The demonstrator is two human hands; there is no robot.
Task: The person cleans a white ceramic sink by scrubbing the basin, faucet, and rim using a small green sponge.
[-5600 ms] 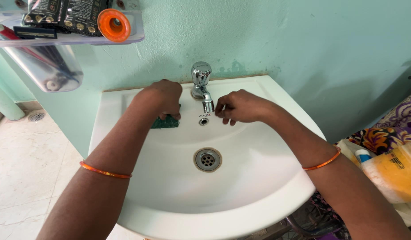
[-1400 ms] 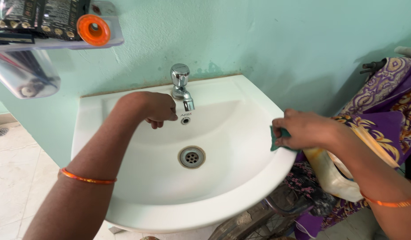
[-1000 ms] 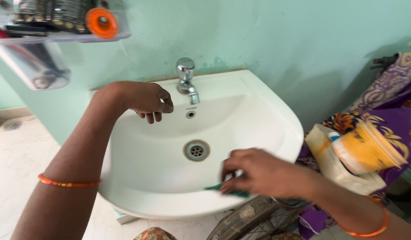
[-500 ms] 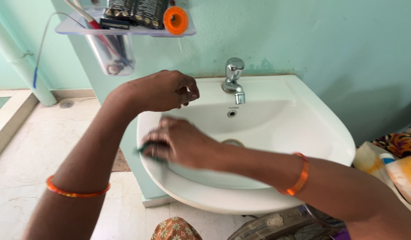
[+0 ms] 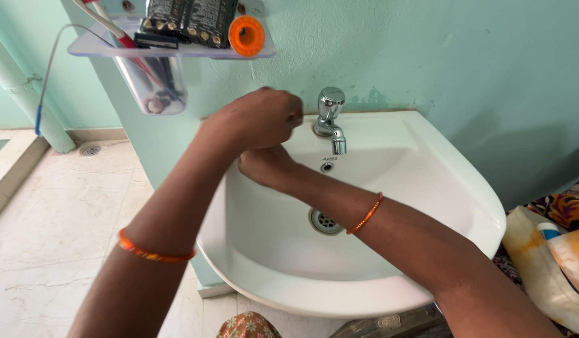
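Our white basin (image 5: pixel 427 181) hangs on a pale green wall, chrome tap (image 5: pixel 330 119) at its back edge, tiled floor below. Our left hand (image 5: pixel 261 119), loosely curled, covers our right hand (image 5: pixel 264 166) at the back left corner; its grip and any sponge stay hidden.

Open basin (image 5: pixel 389 250); tap (image 5: pixel 331 119) beside crossed hands.

White ceramic wall-mounted sink (image 5: pixel 427 156): chrome tap (image 5: pixel 330 119) on back rim, metal drain (image 5: pixel 324 220) in bowl. Clear plastic shelf (image 5: pixel 102 47) above left carries dark packets (image 5: pixel 183 19), orange round cap (image 5: pixel 246 35). Beige tiled floor (image 5: pixel 64 219) below.
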